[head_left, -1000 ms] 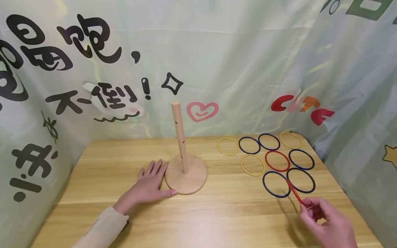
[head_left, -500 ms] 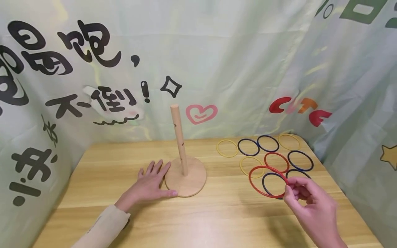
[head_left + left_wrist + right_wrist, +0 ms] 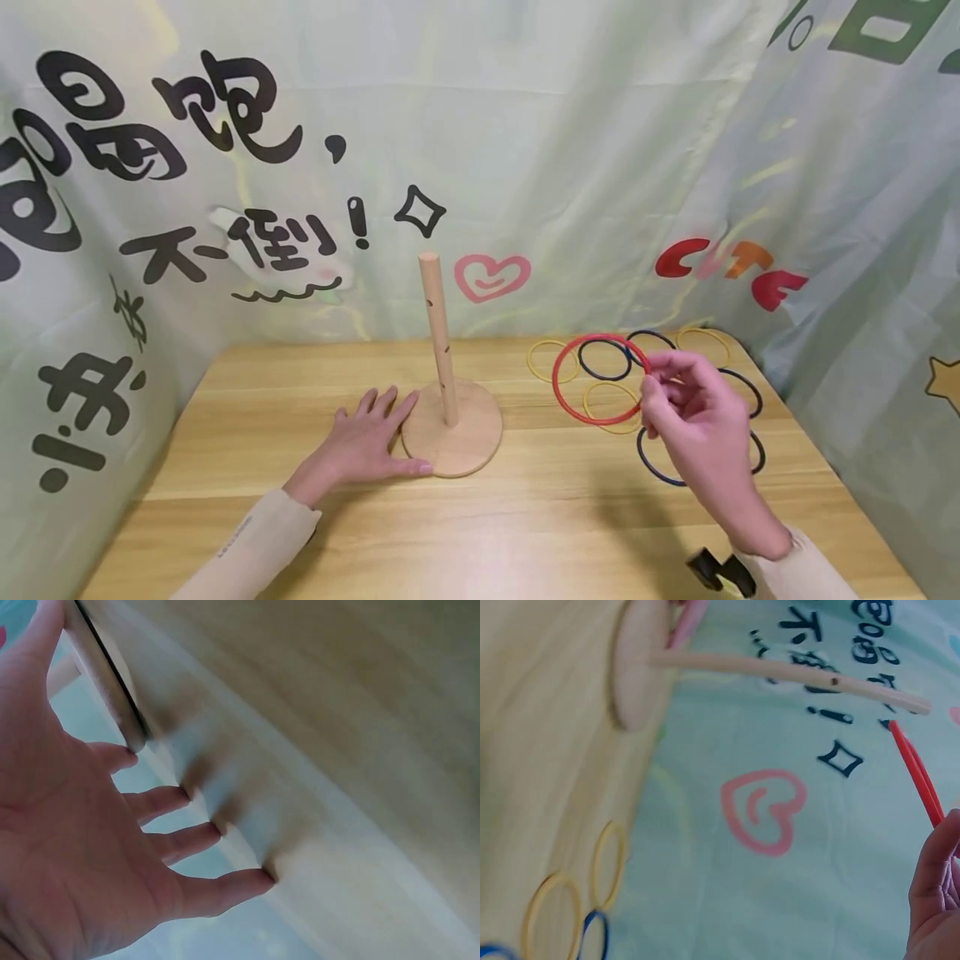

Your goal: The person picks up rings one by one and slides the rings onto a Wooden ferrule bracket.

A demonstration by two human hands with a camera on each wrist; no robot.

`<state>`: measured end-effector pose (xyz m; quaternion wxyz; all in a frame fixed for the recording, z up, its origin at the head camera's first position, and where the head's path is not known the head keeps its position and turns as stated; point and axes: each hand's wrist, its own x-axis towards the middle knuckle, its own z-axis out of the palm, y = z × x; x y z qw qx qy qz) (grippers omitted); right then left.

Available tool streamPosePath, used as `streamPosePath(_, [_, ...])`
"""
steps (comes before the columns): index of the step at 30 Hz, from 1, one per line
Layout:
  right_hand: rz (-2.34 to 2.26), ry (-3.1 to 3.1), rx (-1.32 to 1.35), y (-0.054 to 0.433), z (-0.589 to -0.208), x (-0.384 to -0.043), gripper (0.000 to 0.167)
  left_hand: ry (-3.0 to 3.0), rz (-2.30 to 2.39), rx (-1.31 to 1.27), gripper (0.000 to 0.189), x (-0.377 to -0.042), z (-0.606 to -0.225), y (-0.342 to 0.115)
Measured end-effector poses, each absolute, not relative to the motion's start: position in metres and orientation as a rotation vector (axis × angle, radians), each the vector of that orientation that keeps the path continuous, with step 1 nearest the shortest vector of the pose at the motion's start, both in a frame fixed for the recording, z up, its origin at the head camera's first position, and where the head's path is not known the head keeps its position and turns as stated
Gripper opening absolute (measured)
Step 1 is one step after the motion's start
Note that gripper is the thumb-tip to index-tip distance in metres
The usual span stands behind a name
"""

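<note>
My right hand point(image 3: 701, 417) pinches a red ring point(image 3: 557, 379) by its near right edge, raised above the table to the right of the wooden peg point(image 3: 441, 342). In the right wrist view that red ring point(image 3: 916, 774) appears almost edge-on, with the fingers at its lower end. The peg stands upright on a round wooden base point(image 3: 472, 442). My left hand point(image 3: 360, 446) rests at the base's left side, fingers spread, thumb at its front edge. The left wrist view shows the fingertips on the tabletop and the base rim point(image 3: 112, 690) by the thumb and index finger.
Several rings lie at the table's back right, including yellow rings point(image 3: 529, 371) and dark blue rings point(image 3: 581, 364); the right hand partly covers the group, and the red one lying there is hidden. A printed cloth point(image 3: 585, 167) hangs behind the wooden table point(image 3: 525, 533).
My right hand has lifted the red ring and carried it up and leftward, from over the near blue rings to in front of the back rings. The left hand stays at the base.
</note>
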<state>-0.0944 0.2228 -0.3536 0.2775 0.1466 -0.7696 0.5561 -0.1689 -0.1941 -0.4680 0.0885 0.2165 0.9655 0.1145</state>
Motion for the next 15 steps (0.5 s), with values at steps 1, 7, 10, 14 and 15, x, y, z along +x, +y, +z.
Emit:
streamPosePath(1, [1.536, -2.05, 0.399, 0.218, -0.351, -0.097, 0.024, 2.873, 0.336, 0.646, 0.124, -0.169, -0.468, -0.194])
streamPosePath(7, [1.765, -1.901, 0.494, 0.188, -0.332, -0.11, 0.019, 2.86, 0.292, 0.664, 0.125, -0.17, -0.465, -0.194])
streamPosePath(10, [1.82, -1.849, 0.521, 0.172, -0.32, -0.118, 0.019, 2.856, 0.265, 0.671, 0.124, -0.173, -0.463, -0.194])
streamPosePath(14, [1.859, -1.837, 0.522, 0.151, -0.306, -0.13, 0.02, 2.845, 0.255, 0.664, 0.125, -0.175, -0.461, -0.194])
streamPosePath(15, [1.873, -1.836, 0.524, 0.145, -0.302, -0.133, 0.02, 2.844, 0.254, 0.664, 0.125, -0.175, -0.461, -0.194])
